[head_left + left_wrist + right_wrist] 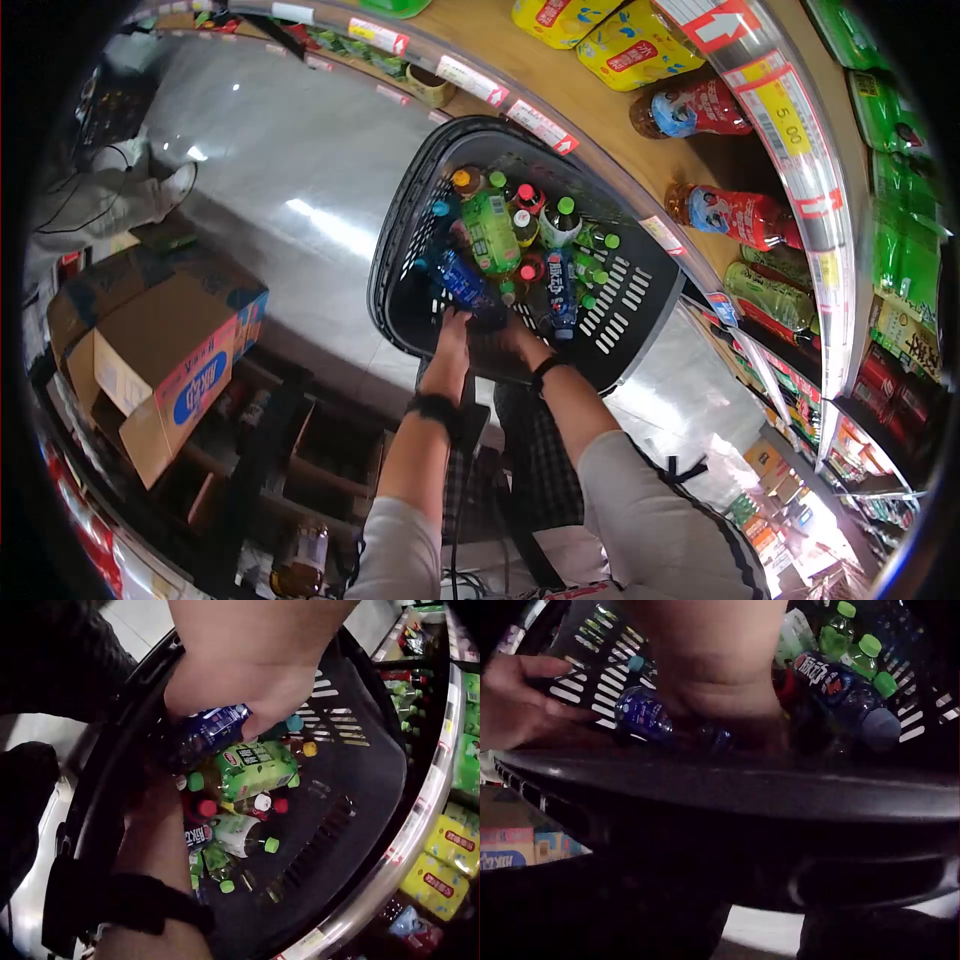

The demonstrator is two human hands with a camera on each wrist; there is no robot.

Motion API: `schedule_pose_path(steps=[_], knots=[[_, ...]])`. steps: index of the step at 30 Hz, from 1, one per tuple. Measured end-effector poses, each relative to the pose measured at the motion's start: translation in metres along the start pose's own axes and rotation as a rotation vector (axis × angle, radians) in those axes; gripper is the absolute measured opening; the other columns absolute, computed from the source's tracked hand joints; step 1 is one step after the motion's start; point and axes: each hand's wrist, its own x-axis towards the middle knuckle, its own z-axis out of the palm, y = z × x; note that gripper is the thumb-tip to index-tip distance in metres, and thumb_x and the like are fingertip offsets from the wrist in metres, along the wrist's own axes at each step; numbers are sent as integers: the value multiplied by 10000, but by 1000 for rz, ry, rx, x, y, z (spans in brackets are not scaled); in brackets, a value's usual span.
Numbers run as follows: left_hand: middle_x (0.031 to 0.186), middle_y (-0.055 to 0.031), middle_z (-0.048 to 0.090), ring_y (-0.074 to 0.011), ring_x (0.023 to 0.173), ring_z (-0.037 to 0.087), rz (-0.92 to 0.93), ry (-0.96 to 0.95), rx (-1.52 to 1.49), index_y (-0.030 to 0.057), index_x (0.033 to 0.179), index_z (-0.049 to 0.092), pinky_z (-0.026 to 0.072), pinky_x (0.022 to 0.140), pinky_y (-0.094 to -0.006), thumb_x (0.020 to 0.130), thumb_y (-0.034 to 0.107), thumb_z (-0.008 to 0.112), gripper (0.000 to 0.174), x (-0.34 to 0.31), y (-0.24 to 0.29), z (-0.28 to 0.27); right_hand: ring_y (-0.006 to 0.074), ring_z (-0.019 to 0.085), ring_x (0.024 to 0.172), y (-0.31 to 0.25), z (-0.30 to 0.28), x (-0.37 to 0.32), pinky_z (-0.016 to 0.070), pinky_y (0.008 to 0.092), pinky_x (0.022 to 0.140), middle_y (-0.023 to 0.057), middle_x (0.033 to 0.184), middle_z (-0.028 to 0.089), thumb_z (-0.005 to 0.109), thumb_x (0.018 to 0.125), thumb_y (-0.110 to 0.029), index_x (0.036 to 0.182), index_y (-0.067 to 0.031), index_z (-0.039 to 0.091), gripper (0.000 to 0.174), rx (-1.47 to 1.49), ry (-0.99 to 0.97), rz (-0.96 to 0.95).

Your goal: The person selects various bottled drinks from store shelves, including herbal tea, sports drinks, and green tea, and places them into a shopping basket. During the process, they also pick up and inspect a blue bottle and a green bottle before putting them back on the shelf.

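Observation:
A black basket (640, 290) holds several drink bottles. My left hand (452, 340) reaches over its near side to a blue-labelled bottle (462, 280); in the right wrist view the left hand (525, 705) shows spread, fairly straight fingers beside that bottle (643, 714). In the left wrist view the hand (247, 686) lies over the bottle (214, 731). Low in the basket is my right hand (515, 338), its fingers hidden, left of another blue-labelled bottle (562, 295). A large green-labelled bottle (490, 230) lies beyond, among green, red and orange caps.
Shelves with yellow packs (640, 45) and red-labelled bottles (735, 215) curve along the right, their price rail (540, 125) close to the basket. At left an opened cardboard box (170, 340) stands over dark crates (330, 450). Another person's shoe (180, 190) is at upper left.

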Motion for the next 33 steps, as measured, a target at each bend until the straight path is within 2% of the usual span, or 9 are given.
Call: schedule_pose_path(steps=[3, 6, 11, 14, 17, 18, 24, 27, 33], knots=[[933, -20, 546, -190, 842, 522, -6, -66, -3, 146, 1032, 504, 411, 728, -333, 763, 161, 514, 269, -1, 3, -12, 260, 577, 886, 63, 20, 61, 445, 333, 768, 152, 948, 606, 632, 694, -298, 1029, -60, 560, 417, -206, 114, -144], [981, -38, 546, -212, 918, 512, -93, -36, -20, 145, 1078, 493, 408, 748, -354, 773, 178, 540, 310, 17, 5, -13, 264, 572, 902, 43, 8, 41, 445, 330, 779, 157, 964, 598, 653, 660, -292, 1054, -43, 539, 479, -392, 135, -149], [1079, -77, 526, -228, 995, 512, 6, -1, 268, 91, 1170, 426, 425, 793, -376, 771, 225, 594, 453, 24, 3, 2, 299, 572, 885, -41, 2, -41, 445, 359, 761, 190, 925, 593, 670, 618, -325, 956, -16, 565, 470, -160, 94, -4], [1076, -135, 510, -233, 932, 547, 3, 27, 245, 20, 1171, 401, 461, 760, -360, 751, 202, 619, 507, 15, 7, 6, 315, 580, 833, -61, 12, -61, 453, 364, 715, 193, 859, 596, 672, 606, -331, 852, -3, 553, 428, -168, 321, -139], [947, -87, 576, -221, 843, 589, -135, -204, -17, 66, 1097, 451, 500, 693, -328, 775, 202, 606, 382, 12, 14, 0, 325, 583, 712, -95, 5, -106, 448, 372, 616, 189, 758, 575, 693, 571, -323, 768, -3, 519, 414, -151, 421, -214], [1090, -141, 482, -306, 943, 536, -76, -96, 63, 136, 1240, 248, 459, 695, -529, 756, 199, 610, 608, -9, 22, 10, 315, 578, 711, -90, 6, -116, 438, 377, 616, 185, 738, 558, 695, 569, -316, 753, -5, 519, 402, -165, 487, -305], [1198, -163, 378, -381, 963, 503, -167, -193, 223, 327, 1305, 1, 377, 737, -645, 767, 254, 596, 805, -108, 44, 14, 324, 568, 704, -118, -23, -267, 438, 379, 618, 168, 720, 548, 691, 595, -331, 757, -14, 506, 401, -226, 446, -482], [1116, -144, 478, -330, 961, 521, -240, -380, 128, 188, 1233, 320, 423, 765, -572, 795, 343, 543, 516, -141, 38, 17, 323, 569, 713, -122, -38, -345, 438, 378, 623, 162, 737, 557, 692, 603, -334, 779, -18, 502, 409, -286, 455, -554], [992, -113, 574, -276, 846, 586, -346, -603, 236, 105, 1080, 485, 497, 696, -442, 822, 445, 457, 428, -280, 26, 56, 289, 574, 708, -115, -66, -505, 444, 354, 634, 148, 763, 564, 690, 641, -322, 852, -39, 487, 407, -346, 517, -655]])
